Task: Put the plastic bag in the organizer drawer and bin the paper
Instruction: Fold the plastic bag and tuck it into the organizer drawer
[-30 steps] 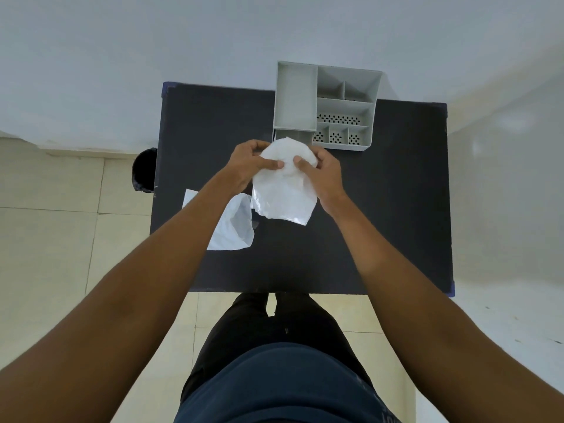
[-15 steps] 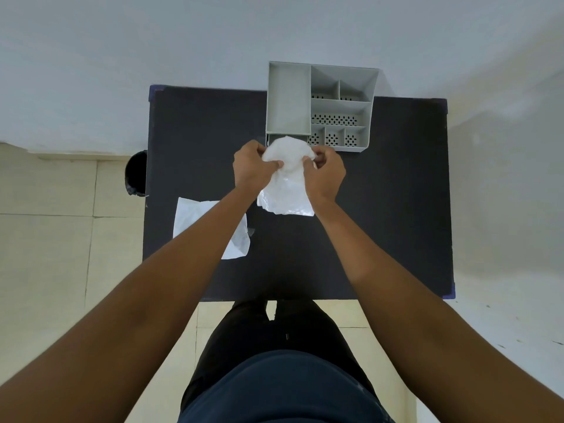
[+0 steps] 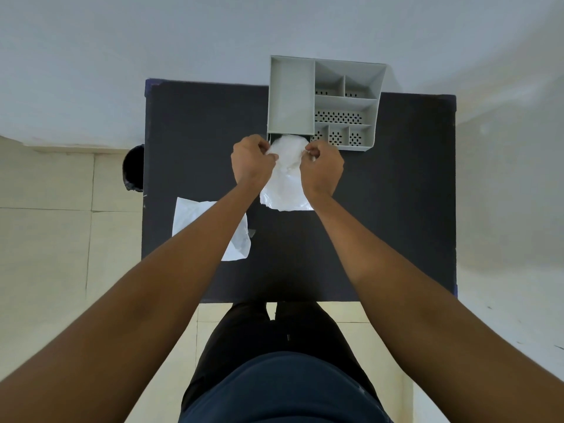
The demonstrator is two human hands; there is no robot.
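the dark bench point(image 3: 195, 123) is carrying the grey organizer point(image 3: 323, 102); the plastic bag point(image 3: 287, 178) is bunching at its open drawer point(image 3: 290, 136), left hand point(image 3: 251, 160) and right hand point(image 3: 322, 166) both pinching it; its loose tail is likely springing back out, and the paper point(image 3: 189, 218) is lying unbinned

Head view, steeply downward, overhead.

A dark table point(image 3: 396, 209) is seen from above on a pale tiled floor point(image 3: 45, 254). A grey organizer point(image 3: 290, 96) is set at its far edge — a white paper point(image 3: 189, 218) is laid flat near its left edge, partly covered by a forearm.
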